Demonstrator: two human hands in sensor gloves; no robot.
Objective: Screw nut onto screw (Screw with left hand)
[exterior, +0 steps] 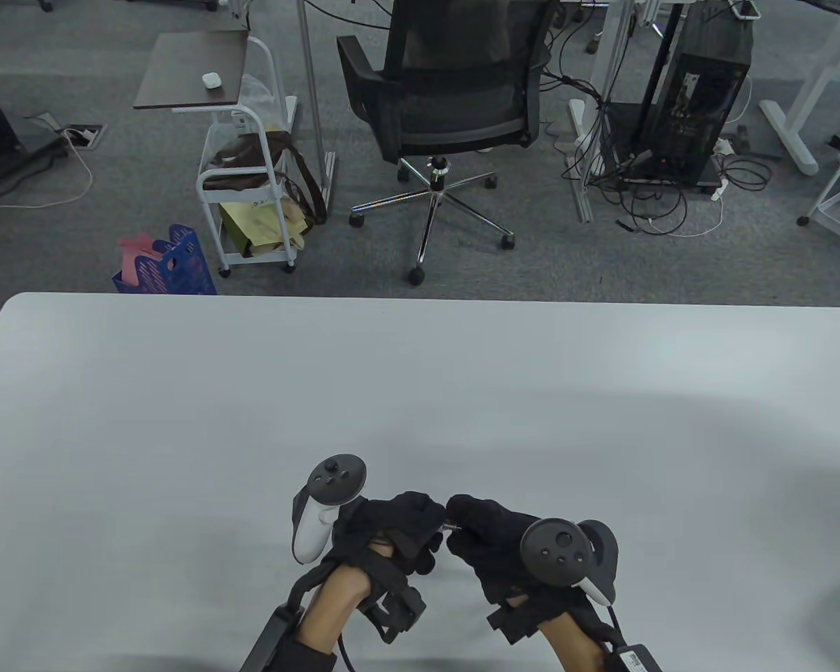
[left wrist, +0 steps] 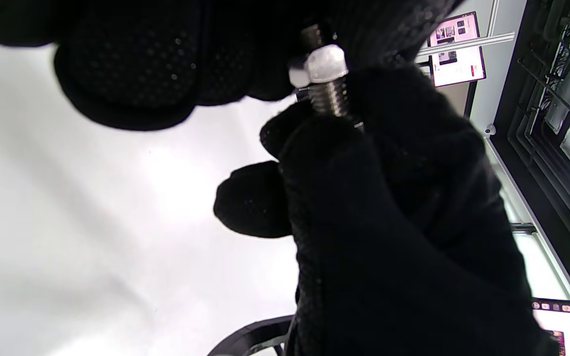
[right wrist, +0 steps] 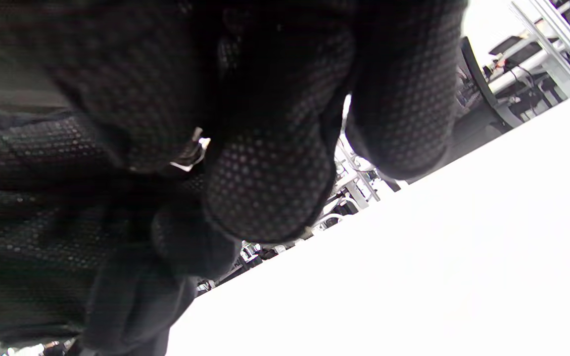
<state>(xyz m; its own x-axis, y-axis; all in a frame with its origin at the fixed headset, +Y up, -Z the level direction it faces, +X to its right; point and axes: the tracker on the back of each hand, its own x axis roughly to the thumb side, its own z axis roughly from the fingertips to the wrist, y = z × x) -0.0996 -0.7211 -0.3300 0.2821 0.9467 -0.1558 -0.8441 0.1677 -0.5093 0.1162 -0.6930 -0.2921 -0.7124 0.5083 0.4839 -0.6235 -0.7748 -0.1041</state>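
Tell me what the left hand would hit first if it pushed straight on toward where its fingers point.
Probably the right hand: the left hand points at it, with only the nut and screw between them.

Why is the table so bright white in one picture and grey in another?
Right wrist view: glare washes the table out to pure white. Table view: even light, so the table looks grey, with soft shadows. Left wrist view: the nut glares pale; dark fingers blur.

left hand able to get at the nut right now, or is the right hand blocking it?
Probably yes. In the left wrist view the left hand already has fingertips at the nut on the screw; the right hand grips lower down the thread.
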